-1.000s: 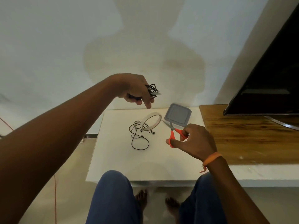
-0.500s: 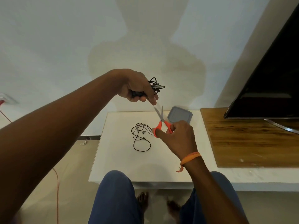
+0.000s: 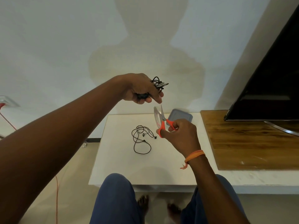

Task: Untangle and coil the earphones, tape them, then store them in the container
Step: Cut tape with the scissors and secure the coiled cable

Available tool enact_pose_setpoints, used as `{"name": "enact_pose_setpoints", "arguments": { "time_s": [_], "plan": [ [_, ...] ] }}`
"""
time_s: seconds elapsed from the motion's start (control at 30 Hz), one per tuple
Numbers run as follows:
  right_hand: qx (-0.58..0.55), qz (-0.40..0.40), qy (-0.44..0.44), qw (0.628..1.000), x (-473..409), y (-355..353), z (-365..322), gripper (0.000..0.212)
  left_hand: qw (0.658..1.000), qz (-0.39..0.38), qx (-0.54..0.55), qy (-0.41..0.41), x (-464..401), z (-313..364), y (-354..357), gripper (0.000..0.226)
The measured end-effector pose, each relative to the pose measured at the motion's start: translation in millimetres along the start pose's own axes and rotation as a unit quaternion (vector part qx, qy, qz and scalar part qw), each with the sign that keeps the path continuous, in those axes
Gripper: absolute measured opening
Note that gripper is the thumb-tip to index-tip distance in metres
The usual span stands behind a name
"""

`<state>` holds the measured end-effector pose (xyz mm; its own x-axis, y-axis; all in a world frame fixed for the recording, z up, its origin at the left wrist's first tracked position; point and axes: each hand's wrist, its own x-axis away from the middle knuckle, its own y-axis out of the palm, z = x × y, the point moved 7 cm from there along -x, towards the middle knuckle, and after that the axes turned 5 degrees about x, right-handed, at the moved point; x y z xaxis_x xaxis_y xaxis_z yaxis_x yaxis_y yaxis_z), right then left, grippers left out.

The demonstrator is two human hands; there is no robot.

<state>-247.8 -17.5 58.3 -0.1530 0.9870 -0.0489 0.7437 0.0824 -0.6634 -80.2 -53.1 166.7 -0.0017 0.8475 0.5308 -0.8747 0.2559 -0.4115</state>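
Head view: left hand point(image 3: 142, 90) grips coiled earphones point(image 3: 158, 84) above the table point(image 3: 113, 159); right hand point(image 3: 179, 133) grasps scissors point(image 3: 161, 120), blades parted at the tape strip point(image 3: 156, 117). Risk: blades nick the cable or a finger, since both sit close.

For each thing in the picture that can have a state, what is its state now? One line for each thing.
Coiled earphones: bundled, held up in the air by the left hand.
Scissors: blades open, pointing up, held by the right hand.
Tape strip: hangs below the left hand, between the blades, not yet cut.
Second earphones: loose and uncoiled on the white table.
Container: lid on, closed.
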Motion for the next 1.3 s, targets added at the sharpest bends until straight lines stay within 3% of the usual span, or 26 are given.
{"name": "enact_pose_setpoints", "arguments": {
  "time_s": [0.2, 0.3, 0.37, 0.47, 0.57, 0.6, 0.7, 0.73, 0.9, 0.97, 1.1, 1.23, 1.3],
  "plan": [
    [-0.059, -0.094, 0.004, 0.994, -2, -14, 17, 0.041, 0.998, -0.004, -0.002, 0.067, -1, 7, -4, 0.03],
    [-0.194, -0.118, 0.048, 0.973, 7, -25, 23, 0.046, 0.994, -0.01, 0.054, 0.09, -2, 8, -1, 0.033],
    [-0.314, -0.108, 0.077, 0.94, 14, -28, 23, 0.051, 0.991, -0.021, 0.093, 0.099, -4, 6, 2, 0.034],
    [-0.498, -0.066, 0.105, 0.858, 22, -19, 17, 0.04, 0.983, -0.025, 0.143, 0.111, -5, 2, 7, 0.032],
    [-0.584, -0.073, 0.119, 0.8, 21, 0, 0, 0.066, 0.975, -0.023, 0.193, 0.108, -6, 1, 9, 0.028],
    [-0.589, -0.066, 0.12, 0.796, 19, 4, -6, 0.06, 0.972, -0.026, 0.21, 0.105, -6, 0, 9, 0.028],
    [-0.555, -0.026, 0.094, 0.826, 9, 10, -19, 0.019, 0.961, -0.044, 0.256, 0.095, -3, 0, 12, 0.028],
    [-0.538, -0.028, 0.074, 0.839, 6, 13, -22, 0.013, 0.957, -0.05, 0.272, 0.09, -2, 0, 14, 0.028],
    [-0.389, -0.109, -0.044, 0.914, 9, 25, -31, 0.031, 0.936, -0.059, 0.34, 0.068, -3, -6, 22, 0.025],
    [-0.332, -0.107, -0.077, 0.934, 14, 27, -27, 0.034, 0.934, -0.053, 0.349, 0.055, -4, -10, 21, 0.024],
    [-0.189, -0.012, -0.113, 0.975, 19, 20, -16, 0.021, 0.942, -0.034, 0.334, 0.011, -5, -20, 11, 0.024],
    [-0.012, 0.052, -0.155, 0.986, 16, 17, 0, 0.039, 0.957, -0.03, 0.286, -0.036, -2, -27, 5, 0.023],
    [0.079, 0.075, -0.164, 0.98, 12, 16, 7, 0.037, 0.963, -0.035, 0.261, -0.051, -1, -29, 5, 0.019]
  ]
}}
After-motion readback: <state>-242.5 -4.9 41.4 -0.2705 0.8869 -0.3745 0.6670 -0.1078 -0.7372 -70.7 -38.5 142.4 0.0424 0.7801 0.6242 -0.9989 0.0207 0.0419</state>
